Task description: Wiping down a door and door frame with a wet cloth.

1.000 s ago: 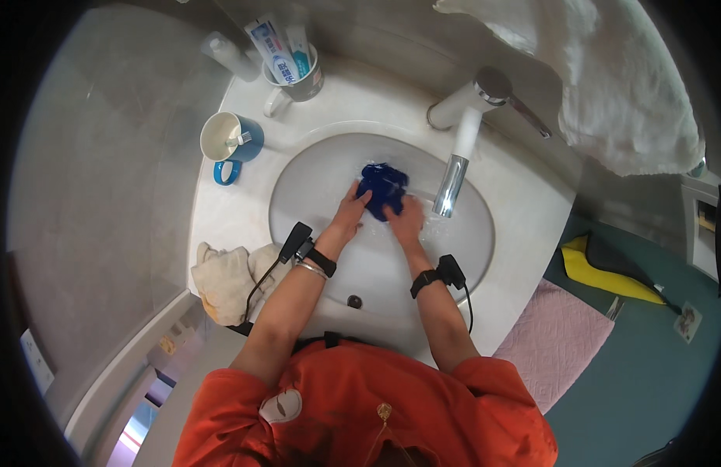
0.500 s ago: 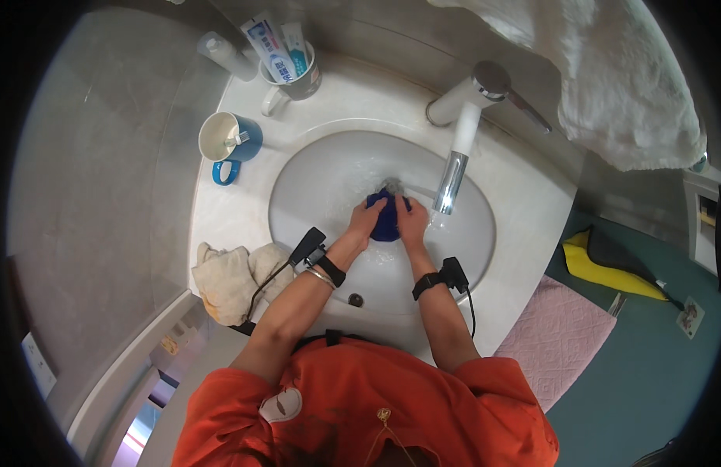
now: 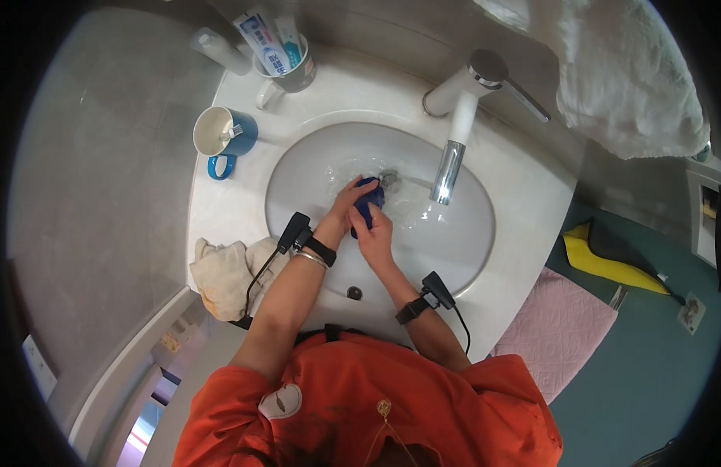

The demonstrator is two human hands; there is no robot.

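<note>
Inside the white oval sink (image 3: 302, 167), both my hands are closed around a dark blue item (image 3: 367, 208), soft-looking like a small cloth. Much of it is hidden by my fingers, so I cannot tell its kind for sure. My left hand (image 3: 347, 201) grips its left side, with the fingers reaching over its top. On the lower right side, my right hand (image 3: 374, 235) presses it with the thumb on top. Rippling water lies around it, and a stream from the faucet (image 3: 448, 175) falls toward it.
A blue mug (image 3: 240, 132) and a cup (image 3: 298, 76) with toothpaste tubes stand on the left counter, near a clear bottle (image 3: 220, 50). A beige cloth (image 3: 220, 276) lies by my left forearm. A white towel (image 3: 625, 86) hangs at the upper right; a pink mat (image 3: 559, 335) lies below.
Both hands have shifted left with the dark blue item. It now looks narrower and slanted, and my right hand has come lower, close against my left.
</note>
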